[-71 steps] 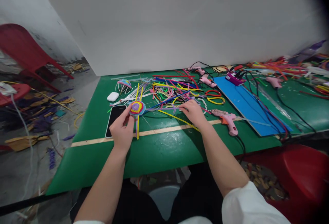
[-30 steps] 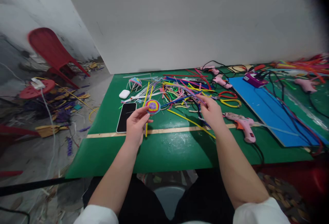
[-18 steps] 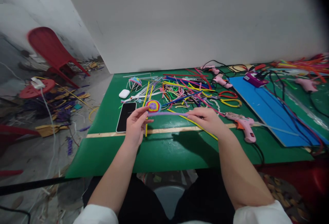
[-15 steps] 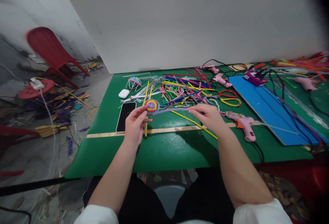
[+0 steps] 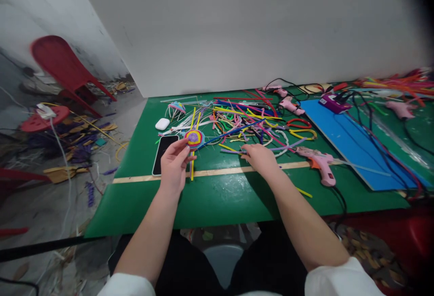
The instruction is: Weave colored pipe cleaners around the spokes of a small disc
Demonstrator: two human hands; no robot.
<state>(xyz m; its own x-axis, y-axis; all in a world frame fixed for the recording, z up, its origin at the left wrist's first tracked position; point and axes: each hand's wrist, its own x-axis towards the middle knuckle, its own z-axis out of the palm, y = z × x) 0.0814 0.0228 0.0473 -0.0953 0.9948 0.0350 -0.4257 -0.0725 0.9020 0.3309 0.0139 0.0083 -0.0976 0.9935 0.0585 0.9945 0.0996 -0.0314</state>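
In my left hand (image 5: 174,160) a small round disc of coiled pipe cleaners (image 5: 194,138) is pinched between thumb and fingers. Its rings run purple, yellow, pinkish red and light blue, and thin ends stick out below it. My right hand (image 5: 259,158) is low over the green table, its fingers closed on a light purple pipe cleaner (image 5: 230,151) that shows on both sides of the hand; the exact grip is partly hidden. Beyond both hands lies a tangled pile of coloured pipe cleaners (image 5: 237,121). Yellow pipe cleaners (image 5: 192,167) lie under the disc.
A phone (image 5: 162,151) and a white earbud case (image 5: 162,124) lie at left. Scissors with red and yellow handles (image 5: 303,134) and a pink glue gun (image 5: 320,164) lie at right, beside a blue board (image 5: 342,137) crossed by cables. A wooden strip (image 5: 217,172) crosses the table.
The purple pipe cleaner that stretched between the disc and my right hand is now away from the disc, near the tabletop. My right hand has moved left and lower; the disc shifted slightly left.
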